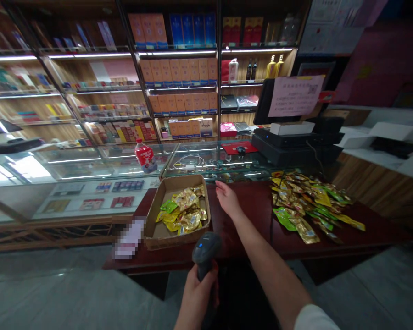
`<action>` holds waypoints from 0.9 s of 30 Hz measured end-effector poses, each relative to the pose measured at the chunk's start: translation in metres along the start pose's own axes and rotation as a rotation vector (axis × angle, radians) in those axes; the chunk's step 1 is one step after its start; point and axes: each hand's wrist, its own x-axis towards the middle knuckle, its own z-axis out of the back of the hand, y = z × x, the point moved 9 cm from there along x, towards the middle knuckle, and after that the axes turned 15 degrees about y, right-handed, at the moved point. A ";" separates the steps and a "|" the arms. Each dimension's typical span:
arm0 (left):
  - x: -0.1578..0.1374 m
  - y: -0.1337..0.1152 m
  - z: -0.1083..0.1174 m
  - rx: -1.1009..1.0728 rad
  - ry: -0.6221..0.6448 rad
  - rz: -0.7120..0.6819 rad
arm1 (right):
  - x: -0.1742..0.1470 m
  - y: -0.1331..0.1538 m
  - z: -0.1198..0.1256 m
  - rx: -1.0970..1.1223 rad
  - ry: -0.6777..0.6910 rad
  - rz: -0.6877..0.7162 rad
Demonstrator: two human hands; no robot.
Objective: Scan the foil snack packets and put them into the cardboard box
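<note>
My left hand (200, 286) is wrapped round the handle of a black barcode scanner (207, 247), whose head with a small blue light points away from me over the front edge of the dark red table (239, 243). Just right of a shallow cardboard box (149, 215), my right hand (226, 197) reaches forward, fingers stretched out and nothing seen in them. In the box lie several gold, yellow and green snack packets (189, 201). A larger heap of similar packets (303, 201) is spread over the right side of the table, apart from my hands.
Behind the table runs a glass display counter (192, 149) bearing a red-labelled bottle (145, 156), a white cable (190, 160) and a mouse (241, 150). A monitor (265, 101) and black cash drawer (282, 149) stand at the right. Stocked shelves (179, 85) line the wall.
</note>
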 end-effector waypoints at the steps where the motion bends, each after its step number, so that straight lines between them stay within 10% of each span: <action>1: 0.000 0.001 -0.001 0.000 0.008 0.004 | -0.018 -0.002 0.024 -0.077 -0.052 -0.021; 6: 0.002 0.002 -0.009 -0.005 0.041 -0.004 | -0.137 -0.033 0.164 -0.479 -0.405 -0.213; 8: 0.003 0.001 -0.014 -0.015 0.051 -0.009 | -0.162 -0.045 0.194 -0.969 -0.500 -0.386; 11: 0.002 -0.001 -0.022 -0.011 0.075 -0.012 | -0.157 -0.071 0.191 -1.365 -0.423 -0.464; 16: -0.005 -0.006 -0.022 0.016 0.072 -0.013 | -0.143 -0.082 0.160 -1.427 -0.363 -0.392; 27: -0.002 -0.001 -0.017 -0.030 0.030 -0.015 | -0.141 -0.058 0.136 -0.750 -0.370 -0.037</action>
